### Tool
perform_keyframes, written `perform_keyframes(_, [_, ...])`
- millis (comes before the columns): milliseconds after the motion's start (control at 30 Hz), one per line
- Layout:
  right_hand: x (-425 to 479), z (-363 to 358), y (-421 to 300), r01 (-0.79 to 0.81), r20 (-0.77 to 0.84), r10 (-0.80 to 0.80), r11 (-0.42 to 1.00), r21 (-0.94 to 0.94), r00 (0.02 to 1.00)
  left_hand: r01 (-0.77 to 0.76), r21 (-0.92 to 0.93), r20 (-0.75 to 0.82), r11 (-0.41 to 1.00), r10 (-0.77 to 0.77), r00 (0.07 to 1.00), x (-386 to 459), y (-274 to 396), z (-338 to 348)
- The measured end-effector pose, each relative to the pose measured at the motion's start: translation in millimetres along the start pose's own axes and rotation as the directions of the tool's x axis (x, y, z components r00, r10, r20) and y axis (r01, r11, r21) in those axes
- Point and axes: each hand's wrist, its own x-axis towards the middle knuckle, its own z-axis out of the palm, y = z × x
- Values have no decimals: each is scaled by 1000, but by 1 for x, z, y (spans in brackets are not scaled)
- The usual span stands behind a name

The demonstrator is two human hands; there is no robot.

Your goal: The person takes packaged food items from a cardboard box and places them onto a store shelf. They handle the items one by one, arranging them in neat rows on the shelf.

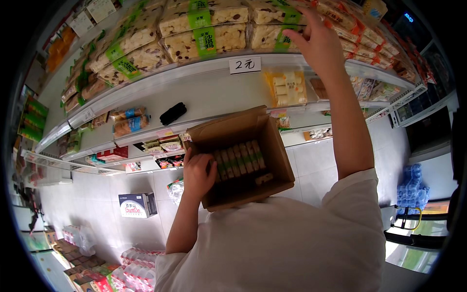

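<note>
My left hand grips the left wall of an open cardboard box, with the thumb inside it. Within the box, several wrapped snack packs with green bands stand in a row, and a smaller pack lies near the box's right wall. Up at the top shelf, my right hand is at the right end of a double stack of sachima packs with green labels. Its thumb and fingers are spread against the packs' front; whether they grip one is hard to see.
Orange-wrapped packs fill the top shelf's right end. A handwritten price card is on the shelf edge. Below are a yellow pack, a black object and bread packs. A carton and wrapped bottles stand on the floor.
</note>
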Motion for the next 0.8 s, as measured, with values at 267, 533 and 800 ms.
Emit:
perform_keyframes(267, [-95,56,-1,244,-109,-219,866,435,970,24,5,38,1000,-24,999,-2,2,-1])
perform_keyframes(533, [-194,238,2,329,986,-155,929,168,-65,13,15,57,1000,-14,998,-1,0,0])
perform_keyframes(800, [-310,333,48,613,891,121,765,196,-437,41,-46,-3,998,-41,999,-15,6,2])
